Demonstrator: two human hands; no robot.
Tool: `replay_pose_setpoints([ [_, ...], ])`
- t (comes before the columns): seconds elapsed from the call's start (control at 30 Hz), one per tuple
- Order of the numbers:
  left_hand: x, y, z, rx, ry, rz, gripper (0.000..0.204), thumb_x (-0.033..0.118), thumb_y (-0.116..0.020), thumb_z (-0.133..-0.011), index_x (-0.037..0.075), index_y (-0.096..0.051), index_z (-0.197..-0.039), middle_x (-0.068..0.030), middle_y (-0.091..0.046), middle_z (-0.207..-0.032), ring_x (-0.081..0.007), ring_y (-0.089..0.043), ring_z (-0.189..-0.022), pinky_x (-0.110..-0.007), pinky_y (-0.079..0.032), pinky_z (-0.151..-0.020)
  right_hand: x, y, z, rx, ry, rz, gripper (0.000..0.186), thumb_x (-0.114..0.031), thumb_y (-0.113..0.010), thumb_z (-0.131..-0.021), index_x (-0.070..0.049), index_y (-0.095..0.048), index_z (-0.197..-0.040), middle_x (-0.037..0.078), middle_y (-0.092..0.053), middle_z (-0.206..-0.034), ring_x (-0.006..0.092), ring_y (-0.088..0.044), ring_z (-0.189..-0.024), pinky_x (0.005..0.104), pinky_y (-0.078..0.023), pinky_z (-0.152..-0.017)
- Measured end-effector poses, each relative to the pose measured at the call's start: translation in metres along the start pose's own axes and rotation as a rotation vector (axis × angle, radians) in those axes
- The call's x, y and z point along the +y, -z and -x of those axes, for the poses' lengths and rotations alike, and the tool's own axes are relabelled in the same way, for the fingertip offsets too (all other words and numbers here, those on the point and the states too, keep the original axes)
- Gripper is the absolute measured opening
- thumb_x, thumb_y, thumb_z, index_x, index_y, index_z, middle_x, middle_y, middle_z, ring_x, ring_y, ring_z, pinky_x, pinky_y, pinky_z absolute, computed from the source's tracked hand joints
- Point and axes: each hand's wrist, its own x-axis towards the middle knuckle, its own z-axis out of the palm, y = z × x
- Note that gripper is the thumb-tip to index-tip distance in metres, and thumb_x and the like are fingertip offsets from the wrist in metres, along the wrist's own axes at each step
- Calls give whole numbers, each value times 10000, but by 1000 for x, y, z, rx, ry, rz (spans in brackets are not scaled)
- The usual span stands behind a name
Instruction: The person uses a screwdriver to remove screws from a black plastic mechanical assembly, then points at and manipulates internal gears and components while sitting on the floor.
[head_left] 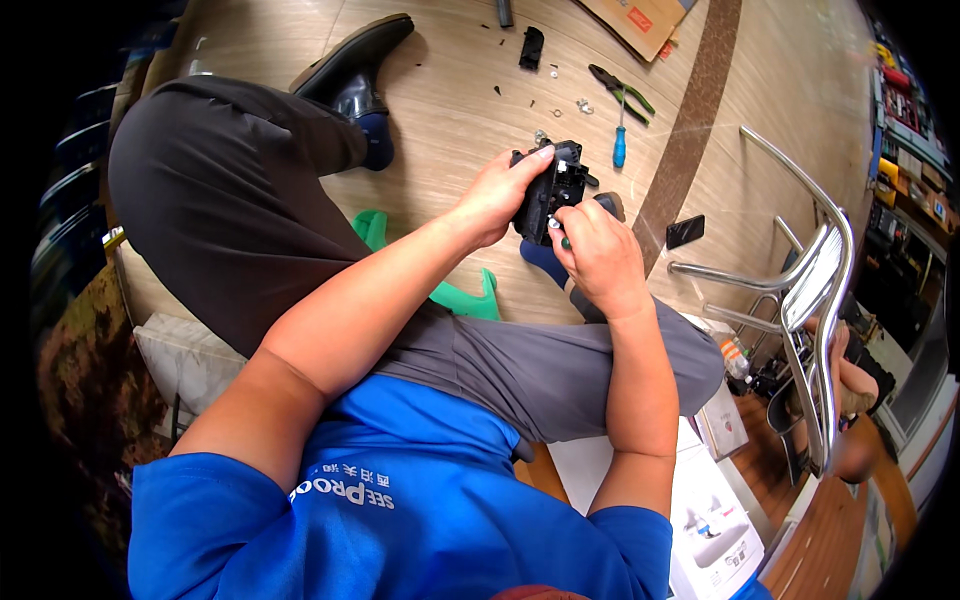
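A black plastic housing (pixel 541 203) with several small inner parts is held over the floor between my knees. My left hand (pixel 497 195) wraps round its left side, with the thumb along the upper edge. At the housing's lower right, my right hand (pixel 600 250) is closed in a pinch. A small white piece and a bit of dark green show by its fingertips; I cannot make out what they hold. Beyond the hands, pliers (pixel 636 100) with green-and-black handles lie on the floor beside a blue-handled screwdriver (pixel 620 147).
A loose black part (pixel 531 48) and several tiny pieces lie on the tiles. A phone (pixel 685 232) and a metal-framed chair (pixel 810 290) are at the right, with another person (pixel 855 385) behind. A green plastic stool (pixel 470 298) is under my arms, cardboard (pixel 632 22) at the far edge.
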Motion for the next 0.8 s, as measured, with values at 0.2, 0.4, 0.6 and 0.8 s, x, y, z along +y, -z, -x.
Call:
replay_pose_setpoints([
  [0.2,-7,5,-7,8,-57,-10,388,398,-603,-988,14,-577,-1036,-70,-656,-909,-125,-619,-765,-286,-520,-695,1,-3,0,58,-16,-41,219,-114,-746,-784,-78,-605,-948,90,-556,-850,275,-630,-745,384,-524,-645],
  [0.4,-3,3,-3,-49,38,117,374,399,-583,-998,25,-585,-1009,-63,-657,-882,-121,-616,-751,-290,-517,-681,3,-4,0,78,-28,-129,221,-105,-755,-783,-74,-622,-957,89,-578,-851,290,-630,-727,385,-520,-637],
  [0.6,6,-2,7,3,-5,19,362,390,-577,-998,29,-590,-984,-54,-651,-865,-112,-605,-746,-282,-506,-686,0,-1,-2,50,-49,-107,224,-121,-766,-774,-76,-621,-940,87,-571,-840,283,-638,-738,385,-525,-630],
  [0.8,7,-1,7,16,-5,-21,346,373,-590,-987,27,-583,-969,-49,-637,-867,-104,-583,-758,-276,-484,-682,-3,-2,-2,34,-33,-40,217,-137,-767,-774,-80,-612,-913,78,-556,-826,262,-645,-747,378,-536,-627],
])
